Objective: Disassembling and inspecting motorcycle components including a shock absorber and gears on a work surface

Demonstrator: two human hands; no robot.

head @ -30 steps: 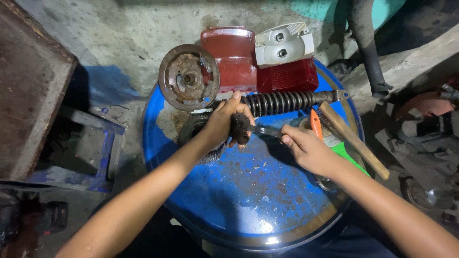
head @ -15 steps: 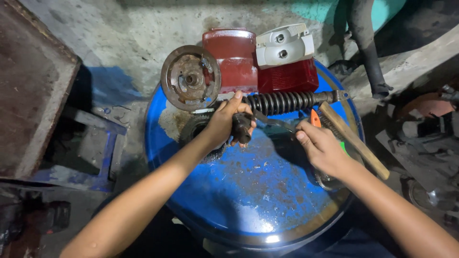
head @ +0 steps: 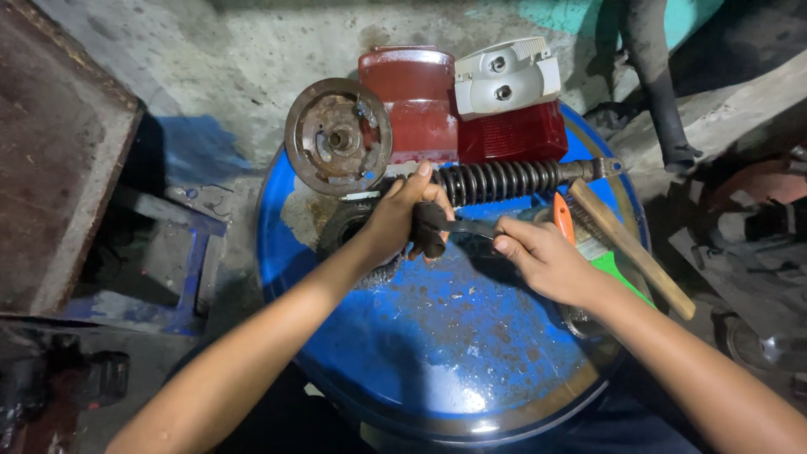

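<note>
Left hand (head: pixel 402 220) is gripping a dark greasy part (head: pixel 430 231) on the blue drum top (head: pixel 437 353) just below the coil spring (head: pixel 504 180), right hand (head: pixel 542 259) is closed around a wrench (head: pixel 471 227) on it, so I'd be bracing hard and turning slowly.

Item count, head view:

- Hands: two, the left hand (head: pixel 399 220) and the right hand (head: pixel 546 262).
- Blue drum (head: pixel 437 361): one.
- Coil spring shock absorber (head: pixel 513 179): one.
- Rusty round hub (head: pixel 338 137): one.
- Red lamp housings: two, one rounded (head: pixel 412 101) and one rectangular (head: pixel 513 134).
- White lamp backing (head: pixel 506 77): one.
- Wooden handle (head: pixel 630 248): one.
- Dark metal part (head: pixel 430 227) gripped between the hands: one.
</note>
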